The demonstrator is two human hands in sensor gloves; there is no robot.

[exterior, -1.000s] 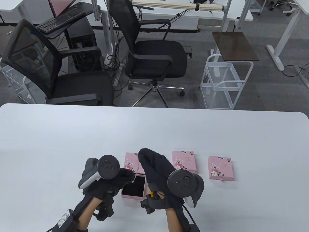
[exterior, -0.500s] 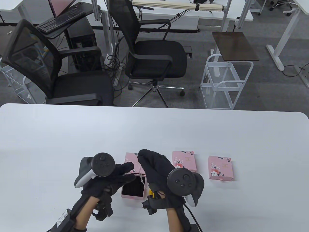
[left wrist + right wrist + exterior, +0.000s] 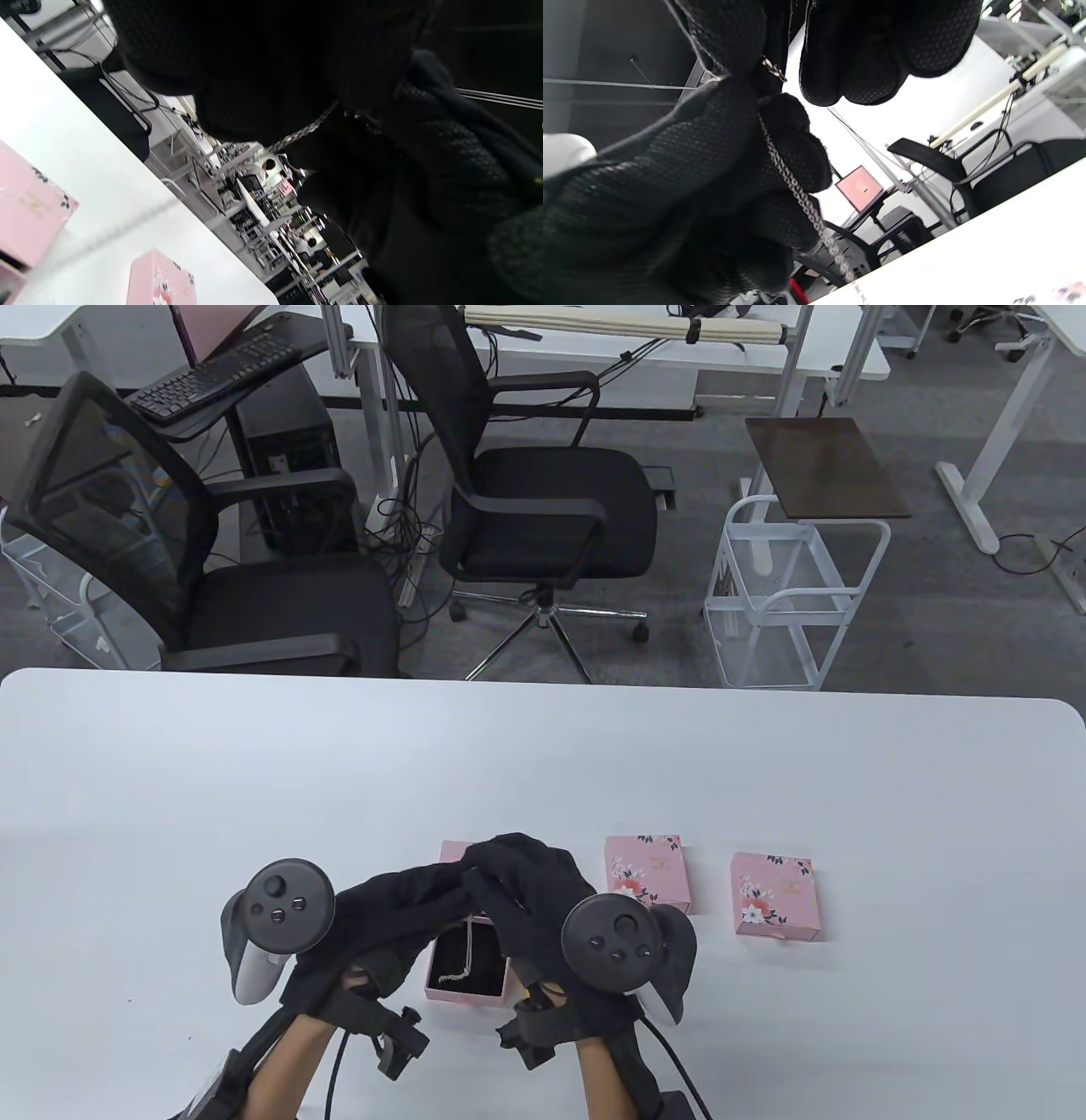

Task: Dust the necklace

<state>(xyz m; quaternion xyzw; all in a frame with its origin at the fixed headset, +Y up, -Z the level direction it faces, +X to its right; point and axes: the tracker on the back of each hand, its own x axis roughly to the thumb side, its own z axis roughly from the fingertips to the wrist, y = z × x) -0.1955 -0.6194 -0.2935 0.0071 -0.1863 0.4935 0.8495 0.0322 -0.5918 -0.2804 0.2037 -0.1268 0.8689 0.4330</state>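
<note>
A thin silver necklace (image 3: 465, 943) hangs from between my two hands, its lower end pooled on the black lining of an open pink box (image 3: 467, 994). My right hand (image 3: 496, 872) pinches the top of the chain (image 3: 774, 70). My left hand (image 3: 454, 884) reaches in from the left, fingertips meeting the right hand's, and the chain (image 3: 794, 183) runs down between its fingers. The left wrist view shows a short stretch of chain (image 3: 303, 132) emerging from between gloved fingers. The box's flowered lid (image 3: 452, 850) lies just behind, mostly hidden by the hands.
Two closed pink flowered boxes (image 3: 645, 872) (image 3: 776, 895) lie to the right of the open one on the white table (image 3: 543, 763). Office chairs and a white wire cart (image 3: 793, 602) stand beyond the far edge.
My left hand moved up and right from beside the box to meet the right hand's fingertips. The chain came lower, so its end now lies in the box.
</note>
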